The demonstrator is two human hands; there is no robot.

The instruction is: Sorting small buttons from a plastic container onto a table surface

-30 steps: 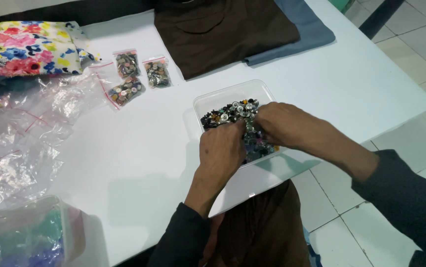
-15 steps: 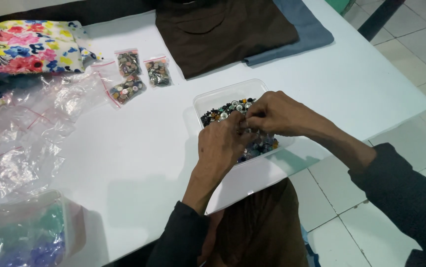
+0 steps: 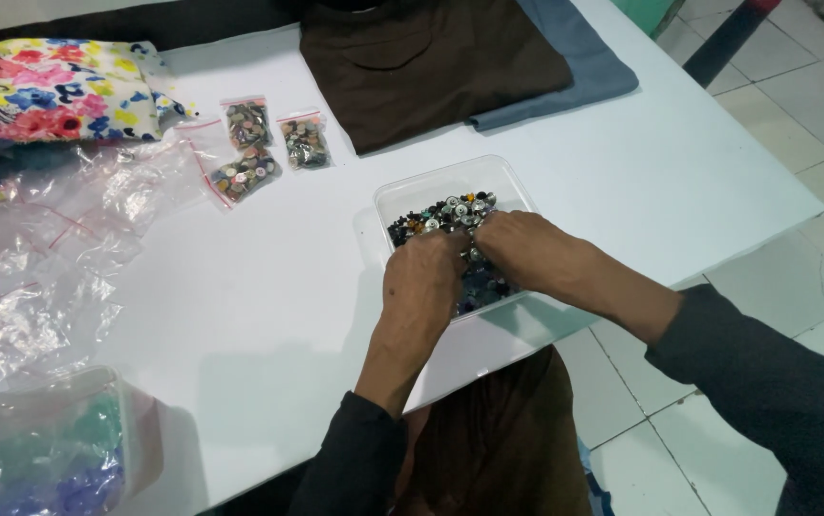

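left hand [image 3: 423, 277] | right hand [image 3: 524, 250] | fingers buried in buttons [image 3: 445, 212], grip unclear

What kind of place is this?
Probably a sewing or clothing workshop: a clear plastic tub of mixed buttons, small clear bags of buttons and folded brown fabric lie on the white table.
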